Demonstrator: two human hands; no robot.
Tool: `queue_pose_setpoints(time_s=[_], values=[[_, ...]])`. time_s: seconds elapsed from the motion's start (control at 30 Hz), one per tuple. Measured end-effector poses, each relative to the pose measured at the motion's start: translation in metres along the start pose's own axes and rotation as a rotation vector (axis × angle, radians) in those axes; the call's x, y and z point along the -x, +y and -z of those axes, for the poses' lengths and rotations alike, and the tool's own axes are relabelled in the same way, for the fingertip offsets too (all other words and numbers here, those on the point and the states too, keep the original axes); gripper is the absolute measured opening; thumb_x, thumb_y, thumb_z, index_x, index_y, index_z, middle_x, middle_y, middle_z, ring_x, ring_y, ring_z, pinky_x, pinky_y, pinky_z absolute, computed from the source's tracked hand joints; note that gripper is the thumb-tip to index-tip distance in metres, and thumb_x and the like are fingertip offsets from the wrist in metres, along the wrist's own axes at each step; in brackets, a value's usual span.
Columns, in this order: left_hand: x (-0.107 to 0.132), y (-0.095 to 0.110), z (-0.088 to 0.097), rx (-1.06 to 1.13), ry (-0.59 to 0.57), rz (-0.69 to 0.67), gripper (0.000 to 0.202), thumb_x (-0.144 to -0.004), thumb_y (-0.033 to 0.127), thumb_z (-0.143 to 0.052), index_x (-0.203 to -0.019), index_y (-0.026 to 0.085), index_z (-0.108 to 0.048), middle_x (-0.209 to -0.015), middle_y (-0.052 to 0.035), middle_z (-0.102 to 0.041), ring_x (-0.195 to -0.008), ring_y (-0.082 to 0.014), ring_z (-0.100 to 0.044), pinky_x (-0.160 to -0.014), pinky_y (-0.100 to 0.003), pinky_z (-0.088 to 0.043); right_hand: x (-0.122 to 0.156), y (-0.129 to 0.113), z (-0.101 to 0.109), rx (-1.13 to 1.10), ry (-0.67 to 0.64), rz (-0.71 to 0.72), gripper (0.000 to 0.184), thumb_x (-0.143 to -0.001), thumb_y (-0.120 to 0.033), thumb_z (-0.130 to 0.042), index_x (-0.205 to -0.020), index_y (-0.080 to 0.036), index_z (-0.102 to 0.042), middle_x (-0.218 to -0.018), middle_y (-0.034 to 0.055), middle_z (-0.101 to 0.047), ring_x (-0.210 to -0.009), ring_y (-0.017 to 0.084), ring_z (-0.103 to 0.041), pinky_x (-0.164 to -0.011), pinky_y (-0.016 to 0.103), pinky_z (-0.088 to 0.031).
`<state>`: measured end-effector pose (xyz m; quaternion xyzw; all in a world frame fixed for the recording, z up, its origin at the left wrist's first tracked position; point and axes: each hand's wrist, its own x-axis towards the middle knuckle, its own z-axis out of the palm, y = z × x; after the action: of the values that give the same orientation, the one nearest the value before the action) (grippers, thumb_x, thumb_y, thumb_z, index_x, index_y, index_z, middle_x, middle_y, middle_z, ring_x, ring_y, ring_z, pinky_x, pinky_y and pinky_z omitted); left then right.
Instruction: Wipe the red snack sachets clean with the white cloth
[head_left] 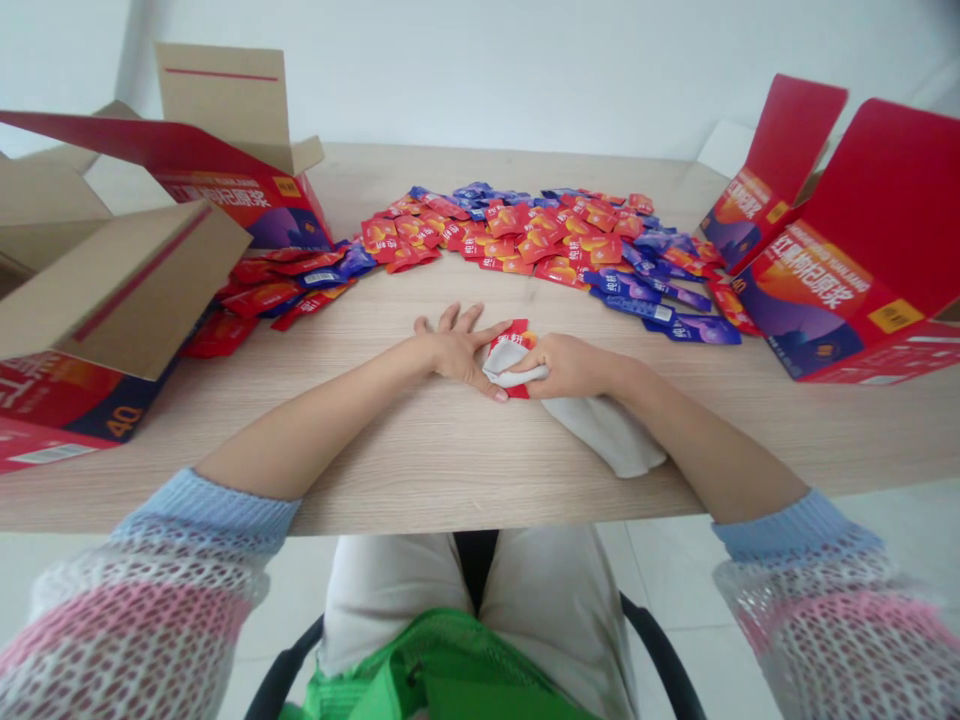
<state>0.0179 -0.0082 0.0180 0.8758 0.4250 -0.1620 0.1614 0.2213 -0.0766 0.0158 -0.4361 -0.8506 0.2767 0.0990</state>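
One red sachet [517, 328] lies flat on the wooden table in front of me, partly hidden by a pale cloth and my fingers. My left hand [454, 350] is spread on the table, with its thumb and index finger at the sachet's left edge. In my right hand [562, 365] a light grey cloth [615, 435] is bunched and pressed onto the sachet. The cloth's loose end trails over the table below my right wrist.
A pile of red and blue sachets [540, 235] arcs across the table [420, 450]. Open red cartons stand on both sides, including a near left carton [75, 390], a far left carton [247, 200], a near right carton [832, 290] and a far right carton [750, 205].
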Motion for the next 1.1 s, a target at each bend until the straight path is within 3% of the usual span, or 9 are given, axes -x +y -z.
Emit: queue_pose_setpoints(time_s=[0.17,0.37,0.47,0.63,0.83,1.1], values=[[0.0,0.0,0.001,-0.002,-0.013,0.0,0.125,-0.051,0.077,-0.071,-0.147,0.052,0.005,-0.158,0.0024,0.021,-0.14,-0.0476,0.017,-0.099,-0.079,-0.004,-0.001,-0.011,-0.013,0.266,0.136,-0.085,0.037,-0.079,-0.037,-0.059,-0.114,-0.03,-0.072,-0.084,0.0017,-0.075,-0.072,0.02,-0.065,-0.063,0.027,-0.039],[-0.003,-0.003,-0.006,-0.026,0.038,0.014,0.116,-0.055,0.079,-0.067,-0.149,0.051,-0.005,-0.159,0.0024,0.018,-0.141,-0.0476,0.015,-0.1,-0.077,-0.005,-0.013,-0.018,-0.018,0.538,0.299,-0.382,0.044,-0.086,-0.041,-0.05,-0.128,-0.032,-0.062,-0.101,0.009,-0.074,-0.09,0.028,-0.066,-0.069,0.032,-0.041],[-0.002,-0.003,-0.007,-0.025,0.058,0.019,0.113,-0.055,0.08,-0.065,-0.149,0.051,-0.008,-0.16,0.0033,0.016,-0.141,-0.048,0.014,-0.1,-0.077,-0.007,-0.015,-0.012,-0.013,0.581,0.318,-0.448,0.045,-0.087,-0.038,-0.048,-0.13,-0.032,-0.059,-0.102,0.0106,-0.073,-0.092,0.03,-0.066,-0.071,0.035,-0.042],[-0.001,-0.002,-0.006,-0.015,0.052,0.024,0.114,-0.055,0.081,-0.064,-0.15,0.05,-0.009,-0.161,0.0011,0.013,-0.142,-0.0465,0.014,-0.1,-0.077,-0.006,-0.012,-0.011,-0.011,0.644,0.258,-0.374,0.049,-0.086,-0.037,-0.048,-0.133,-0.028,-0.057,-0.1,0.0118,-0.073,-0.088,0.028,-0.066,-0.068,0.033,-0.039],[-0.002,-0.002,-0.006,-0.012,0.052,-0.006,0.117,-0.054,0.079,-0.067,-0.149,0.051,-0.004,-0.16,-0.0017,0.015,-0.142,-0.045,0.014,-0.099,-0.077,-0.004,-0.006,-0.019,-0.019,0.549,0.153,-0.015,0.039,-0.084,-0.047,-0.051,-0.115,-0.032,-0.07,-0.084,0.0051,-0.074,-0.073,0.022,-0.065,-0.059,0.029,-0.031],[0.001,-0.001,-0.006,-0.005,0.059,-0.002,0.114,-0.056,0.079,-0.065,-0.147,0.053,-0.001,-0.16,0.0009,0.016,-0.142,-0.0448,0.015,-0.099,-0.077,-0.003,-0.008,-0.008,-0.017,0.308,0.199,0.015,0.029,-0.078,-0.035,-0.056,-0.094,-0.025,-0.077,-0.066,0.0003,-0.068,-0.06,0.016,-0.055,-0.057,0.027,-0.03]])
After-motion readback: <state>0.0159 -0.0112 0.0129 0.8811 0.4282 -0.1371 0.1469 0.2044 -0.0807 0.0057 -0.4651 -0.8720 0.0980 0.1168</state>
